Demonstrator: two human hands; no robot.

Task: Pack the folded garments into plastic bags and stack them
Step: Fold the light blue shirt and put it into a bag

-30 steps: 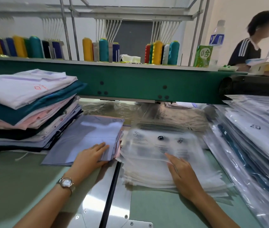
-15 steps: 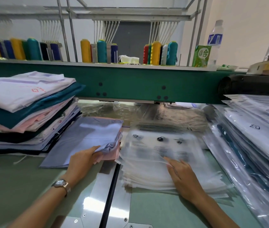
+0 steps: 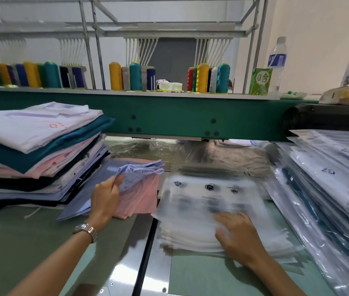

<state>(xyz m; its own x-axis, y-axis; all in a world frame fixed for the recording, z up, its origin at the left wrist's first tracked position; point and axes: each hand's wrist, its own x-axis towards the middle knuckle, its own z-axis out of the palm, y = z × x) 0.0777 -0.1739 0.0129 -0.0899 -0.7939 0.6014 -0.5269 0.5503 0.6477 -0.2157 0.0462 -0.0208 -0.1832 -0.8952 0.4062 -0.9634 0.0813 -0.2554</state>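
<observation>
You are partway through: a pile of bagged garments [image 3: 329, 178] stands at the right of the counter [image 3: 19, 242], while a tall stack of folded garments [image 3: 36, 146] at the left waits unbagged. Your left hand [image 3: 105, 197] pinches the edge of the blue garment [image 3: 139, 174], which is bunched and raised off the pink garment [image 3: 141, 201] beneath. Your right hand [image 3: 240, 238] lies flat, fingers spread, on the empty plastic bags [image 3: 207, 201], just right of that garment. By my judgement, no bag is opened yet.

garment workshop (thread cones [image 3: 202, 77]; embroidery machine [image 3: 169, 116])
</observation>
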